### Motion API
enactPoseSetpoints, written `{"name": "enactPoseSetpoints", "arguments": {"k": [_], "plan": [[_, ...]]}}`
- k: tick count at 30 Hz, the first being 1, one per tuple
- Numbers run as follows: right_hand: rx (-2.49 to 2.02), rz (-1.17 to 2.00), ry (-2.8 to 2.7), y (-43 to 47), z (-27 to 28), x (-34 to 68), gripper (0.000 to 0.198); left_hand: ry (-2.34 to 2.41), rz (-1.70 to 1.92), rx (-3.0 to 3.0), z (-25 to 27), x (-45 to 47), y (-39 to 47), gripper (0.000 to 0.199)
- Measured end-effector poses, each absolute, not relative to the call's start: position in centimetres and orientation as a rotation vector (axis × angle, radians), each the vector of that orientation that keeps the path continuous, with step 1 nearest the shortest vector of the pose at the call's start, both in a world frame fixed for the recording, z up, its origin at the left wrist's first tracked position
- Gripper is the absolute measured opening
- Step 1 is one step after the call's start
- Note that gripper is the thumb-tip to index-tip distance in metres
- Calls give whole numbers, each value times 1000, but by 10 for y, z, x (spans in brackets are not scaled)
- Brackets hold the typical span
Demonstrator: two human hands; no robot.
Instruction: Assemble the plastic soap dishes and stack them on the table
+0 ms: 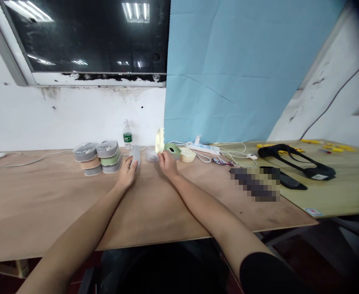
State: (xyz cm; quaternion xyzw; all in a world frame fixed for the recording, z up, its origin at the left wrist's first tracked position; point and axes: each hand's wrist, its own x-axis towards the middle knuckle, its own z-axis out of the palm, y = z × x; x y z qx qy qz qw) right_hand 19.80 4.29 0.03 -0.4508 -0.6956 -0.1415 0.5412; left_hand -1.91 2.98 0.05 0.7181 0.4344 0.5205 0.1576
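Observation:
My left hand point(127, 172) grips a light grey container point(136, 155) tipped on its side on the table, its thumb and fingers against it. In my right hand point(168, 164) a cream-coloured piece with a scalloped edge point(160, 141) is pinched and raised upright above the table. A clear plastic piece point(151, 154) lies between the two hands. Just behind the right hand sits a green container with a dark oval opening point(172, 151). Beside it is a stack of cream scalloped pieces point(187, 154).
Stacked rounded containers point(91, 158) in grey, orange and green stand at the left. A water bottle point(127, 134) stands near the wall. To the right lie a power strip point(202, 148) with white cables, a black strapped object point(302, 161) and yellow pieces point(338, 147).

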Motion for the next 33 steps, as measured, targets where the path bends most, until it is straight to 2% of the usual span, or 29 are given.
{"name": "enactPoseSetpoints", "arguments": {"k": [10,21,33], "plan": [[-1379,-498,-1296,62,-5,292,23,1156,1173,2340,3,-14,13,53],[-1561,-444,-1202,60,-11,341,22,1133,1134,2363,5,-14,10,52],[-1714,-366,-1271,61,-18,346,29,1125,1093,2384,4,-13,10,52]]}}
